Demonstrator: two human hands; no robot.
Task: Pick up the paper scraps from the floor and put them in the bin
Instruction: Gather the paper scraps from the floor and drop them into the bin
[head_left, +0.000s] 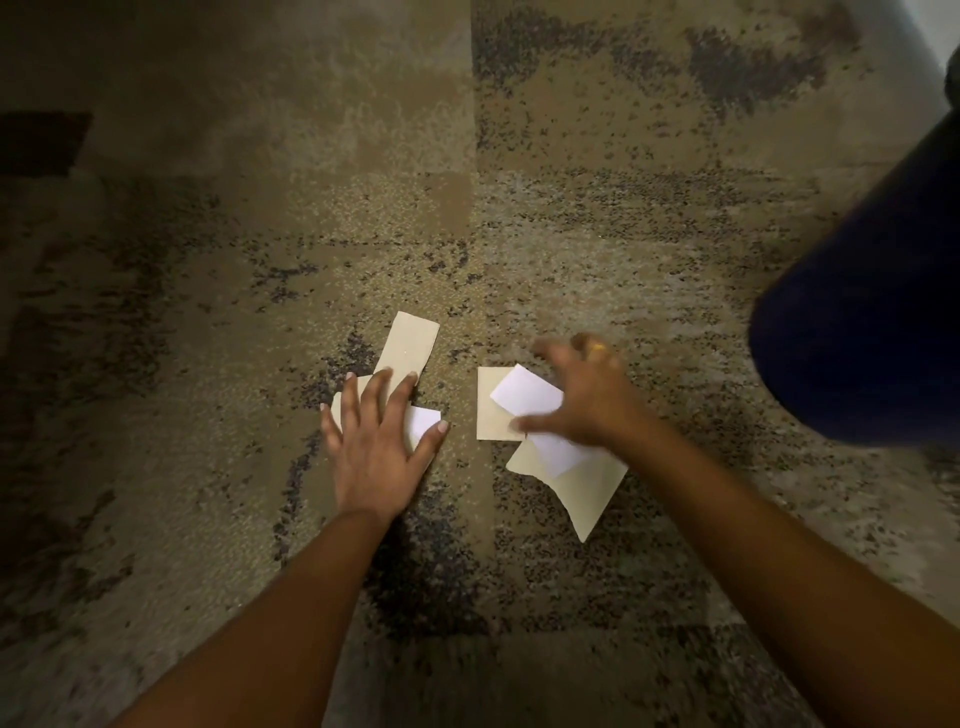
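Two bare hands reach down to a speckled brown and grey carpet strewn with paper scraps. The bin, a dark blue cylinder, serves as the landmark: it stands at the right edge of the view, and every scrap lies to its left on the floor.

The right hand is the nearer one to the bin. It is blurred, its fingers spread and slightly curled over a cluster of scraps: a white piece overlapping a tan square, with another white piece and a larger tan sheet poking out below the wrist. The thumb touches the paper, but whether the hand actually grips anything cannot be told through the blur. A yellowish ring shows on one finger.

Farther from the bin, the left hand lies flat and open, palm down, fingers splayed, pressing on a second cluster. Under it are a long tan strip that extends beyond the fingertips and a small white scrap beside the thumb. It presses the paper rather than closing on it.
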